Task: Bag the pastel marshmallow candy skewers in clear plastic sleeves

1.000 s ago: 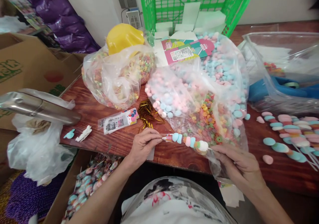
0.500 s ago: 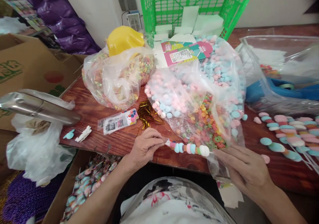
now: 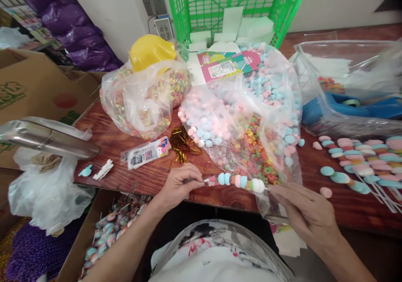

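Observation:
A candy skewer (image 3: 241, 181) with pink, blue, orange and white sweets lies level between my hands, just over the table's front edge. My left hand (image 3: 182, 185) pinches its left end, where a narrow pink and clear tip shows. Closed on the stick past the white sweets is my right hand (image 3: 309, 208); its fingers hide most of that end. Right behind the skewer, a clear bag of ring-shaped gummies (image 3: 257, 148) rests against a bag of pink and blue sweets (image 3: 207, 114).
Finished-looking skewers (image 3: 361, 156) lie at right beside a clear plastic bin (image 3: 339, 49). A steel flask (image 3: 50, 139), printed labels (image 3: 146, 154) and gold twist ties (image 3: 180, 142) are at left. A green basket (image 3: 172, 6) stands behind. Below left, a carton holds wrapped sweets (image 3: 108, 236).
The camera view has shifted slightly, so the table's contents sit further left. Both hands keep their hold on the skewer, and its left tip has tilted a little.

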Tool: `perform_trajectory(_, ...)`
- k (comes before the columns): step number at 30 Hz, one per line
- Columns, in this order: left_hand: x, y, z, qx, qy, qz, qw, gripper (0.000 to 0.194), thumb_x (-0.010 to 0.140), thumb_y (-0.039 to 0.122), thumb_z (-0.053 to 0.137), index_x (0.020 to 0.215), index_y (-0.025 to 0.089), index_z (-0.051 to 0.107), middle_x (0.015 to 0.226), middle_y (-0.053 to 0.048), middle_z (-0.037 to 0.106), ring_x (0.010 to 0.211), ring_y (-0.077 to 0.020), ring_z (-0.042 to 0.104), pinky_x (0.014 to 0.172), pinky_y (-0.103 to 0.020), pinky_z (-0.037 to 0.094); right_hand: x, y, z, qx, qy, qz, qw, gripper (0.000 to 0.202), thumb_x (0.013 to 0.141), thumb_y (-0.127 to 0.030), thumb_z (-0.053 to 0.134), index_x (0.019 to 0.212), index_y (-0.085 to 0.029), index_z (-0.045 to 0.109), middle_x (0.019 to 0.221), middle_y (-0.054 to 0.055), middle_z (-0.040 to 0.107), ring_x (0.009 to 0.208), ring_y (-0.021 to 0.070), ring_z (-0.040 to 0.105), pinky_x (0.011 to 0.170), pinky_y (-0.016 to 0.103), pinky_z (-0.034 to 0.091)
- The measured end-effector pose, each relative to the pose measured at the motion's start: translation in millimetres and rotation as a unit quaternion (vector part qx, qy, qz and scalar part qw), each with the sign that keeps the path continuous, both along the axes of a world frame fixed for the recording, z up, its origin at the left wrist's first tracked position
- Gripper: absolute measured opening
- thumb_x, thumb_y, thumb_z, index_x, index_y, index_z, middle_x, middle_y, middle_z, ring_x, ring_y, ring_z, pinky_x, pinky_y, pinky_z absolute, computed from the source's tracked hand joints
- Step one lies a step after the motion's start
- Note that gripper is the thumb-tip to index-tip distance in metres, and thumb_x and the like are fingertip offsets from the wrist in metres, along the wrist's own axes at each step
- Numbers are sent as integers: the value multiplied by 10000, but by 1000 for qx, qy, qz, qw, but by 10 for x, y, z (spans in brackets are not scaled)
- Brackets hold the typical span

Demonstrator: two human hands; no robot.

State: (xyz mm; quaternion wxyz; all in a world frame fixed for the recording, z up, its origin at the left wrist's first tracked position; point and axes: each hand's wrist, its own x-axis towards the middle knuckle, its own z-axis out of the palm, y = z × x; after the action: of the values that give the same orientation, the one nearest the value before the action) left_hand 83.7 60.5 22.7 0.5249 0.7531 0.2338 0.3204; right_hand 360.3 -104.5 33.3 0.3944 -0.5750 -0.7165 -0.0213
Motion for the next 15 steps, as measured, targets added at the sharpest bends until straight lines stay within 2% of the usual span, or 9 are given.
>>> perform_trajectory(7,85,-27,-8,-87,-25,74,993,91,713,236,784,700,161,735,729,-61,688,713,-156,634,677,-273,512,-143,-208,-221,46,29,-110,992,459,827,-28,580,1212,-275,624,962,23,723,828,212,703,755,327,578)
perform_trajectory(11,113,-49,-18,-128,-38,99,986,98,693,247,795,705,163,746,753,-63,685,730,-159,636,666,-267,525,-196,-244,-234,64,-30,-75,995,502,825,-17,544,1269,-246,600,923,36,726,786,198,702,732,307,569)
perform_trajectory(15,148,-81,-35,-152,-54,116,980,91,687,241,796,706,165,750,771,-59,675,711,-147,630,613,-241,522,-137,-279,-184,69,-80,-41,994,519,823,-9,512,1299,-207,578,897,49,734,771,196,701,727,313,552)
